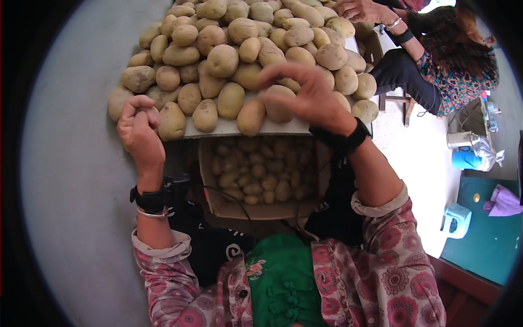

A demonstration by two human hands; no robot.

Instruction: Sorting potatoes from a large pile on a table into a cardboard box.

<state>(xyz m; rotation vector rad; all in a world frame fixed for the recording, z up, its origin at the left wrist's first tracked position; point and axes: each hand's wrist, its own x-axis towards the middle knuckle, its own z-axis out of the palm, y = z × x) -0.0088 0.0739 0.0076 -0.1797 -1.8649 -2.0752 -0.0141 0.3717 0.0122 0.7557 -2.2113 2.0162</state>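
Note:
Many potatoes (222, 61) lie heaped on a white tabletop (220, 128) before me. My left hand (141, 131) is at the heap's near left corner, its fingers curled in and nothing seen in them. Beside those fingers sits a pear-shaped potato (171, 121); whether they touch it I cannot tell. Blurred by motion, my right hand (308, 96) hovers above the front right of the heap. Its thumb and fingers are spread in a wide curve with no potato between them. Part of a potato (279, 107) shows under the thumb.
Below the table edge stands a cardboard box (229, 210) holding smaller potatoes (261, 171). A pale wall (81, 163) borders the left. Another person's hand (363, 10) rests at the heap's far right. A teal cabinet (482, 241), a blue container (466, 160) and a light-blue jug (457, 220) are at right.

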